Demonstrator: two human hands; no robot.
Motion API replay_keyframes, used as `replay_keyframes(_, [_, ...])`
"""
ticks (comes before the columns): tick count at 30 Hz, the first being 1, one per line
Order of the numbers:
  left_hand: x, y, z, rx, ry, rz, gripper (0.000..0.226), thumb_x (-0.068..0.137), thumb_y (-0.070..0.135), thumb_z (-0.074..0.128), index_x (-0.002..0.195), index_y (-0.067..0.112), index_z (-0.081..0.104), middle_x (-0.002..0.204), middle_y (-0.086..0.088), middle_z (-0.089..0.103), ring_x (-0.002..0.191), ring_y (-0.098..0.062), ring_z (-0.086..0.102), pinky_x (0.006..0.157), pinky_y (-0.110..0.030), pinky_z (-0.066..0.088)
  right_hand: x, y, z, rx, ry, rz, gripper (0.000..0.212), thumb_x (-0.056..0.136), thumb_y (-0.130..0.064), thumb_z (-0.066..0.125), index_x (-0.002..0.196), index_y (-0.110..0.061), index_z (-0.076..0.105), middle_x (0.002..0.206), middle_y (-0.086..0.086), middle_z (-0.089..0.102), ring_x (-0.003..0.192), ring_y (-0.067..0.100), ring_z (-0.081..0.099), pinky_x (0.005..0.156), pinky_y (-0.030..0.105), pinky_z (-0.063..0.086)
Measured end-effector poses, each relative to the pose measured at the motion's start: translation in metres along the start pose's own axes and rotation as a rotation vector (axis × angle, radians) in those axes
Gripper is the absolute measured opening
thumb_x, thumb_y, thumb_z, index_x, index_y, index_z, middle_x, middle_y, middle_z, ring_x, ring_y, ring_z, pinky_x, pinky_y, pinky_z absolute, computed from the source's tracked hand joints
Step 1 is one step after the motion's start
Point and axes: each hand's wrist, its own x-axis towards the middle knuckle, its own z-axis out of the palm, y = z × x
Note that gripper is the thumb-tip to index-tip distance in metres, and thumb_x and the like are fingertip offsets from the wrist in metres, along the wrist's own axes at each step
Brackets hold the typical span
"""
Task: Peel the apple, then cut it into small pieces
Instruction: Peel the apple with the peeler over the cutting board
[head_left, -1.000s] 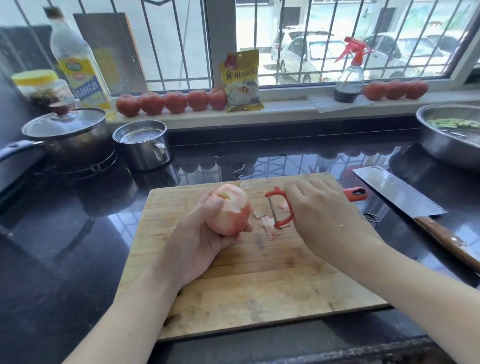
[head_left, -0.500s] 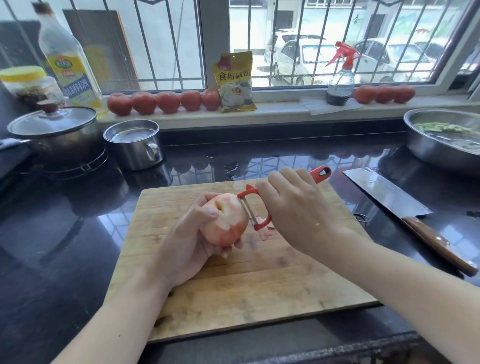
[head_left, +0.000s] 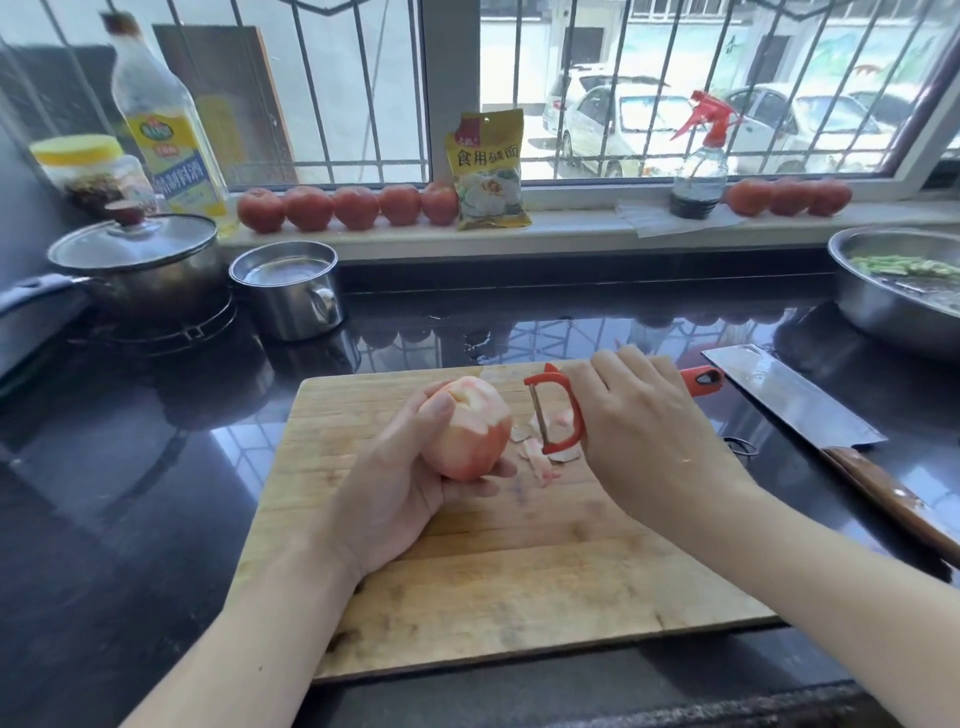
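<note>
My left hand (head_left: 395, 483) grips a pink-red apple (head_left: 470, 428) above the wooden cutting board (head_left: 493, 587); pale peeled flesh shows around its top. My right hand (head_left: 644, 431) holds a red Y-shaped peeler (head_left: 558, 408), whose blade stands a short gap to the right of the apple, not touching it. Small peel scraps (head_left: 540, 457) lie on the board under the peeler. A cleaver (head_left: 789, 397) with a wooden handle lies on the black counter to the right of the board.
A lidded pot (head_left: 137, 267) and a steel mug (head_left: 288, 293) stand at the back left. A steel basin (head_left: 893, 291) with greens sits at the far right. Tomatoes (head_left: 353, 208), an oil bottle (head_left: 166, 130), a yellow packet (head_left: 488, 169) and a spray bottle (head_left: 698, 166) line the windowsill.
The peeler touched the apple half a second ago and has now drawn away to the right. More pale flesh shows on the apple's top.
</note>
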Motion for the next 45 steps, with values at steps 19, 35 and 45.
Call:
replay_keyframes(19, [-0.004,-0.009,0.007,0.278,0.169,0.187,0.105,0.055,0.081,0.081,0.134,0.029,0.035,0.103,0.002,0.075,0.086,-0.020,0.066,0.066,-0.037,0.052,0.003,-0.063,-0.027,-0.009,0.034,0.083,0.029,0.081,-0.003,0.034,0.099,-0.013,0.053,0.086,0.007,0.049,0.078,0.026,0.043,0.072,0.041,0.036])
replay_keyframes(35, [0.000,-0.011,0.004,0.183,0.157,0.168,0.054,0.097,0.051,0.055,0.141,0.022,0.043,0.112,-0.005,0.072,0.097,-0.022,0.066,0.086,-0.054,0.043,0.005,-0.064,-0.010,0.020,0.142,0.084,0.024,0.088,-0.003,0.033,0.087,-0.017,0.053,0.080,0.003,0.056,0.074,0.026,0.049,0.068,0.041,0.040])
replay_keyframes(45, [-0.002,-0.006,0.005,0.111,0.092,0.145,0.041,0.097,0.035,0.053,0.130,0.011,0.049,0.107,-0.020,0.070,0.074,-0.034,0.063,0.056,-0.034,0.043,0.003,-0.031,0.011,-0.114,-0.005,0.152,0.044,0.082,0.001,0.015,0.092,-0.011,0.056,0.080,0.006,0.057,0.074,0.030,0.050,0.069,0.041,0.037])
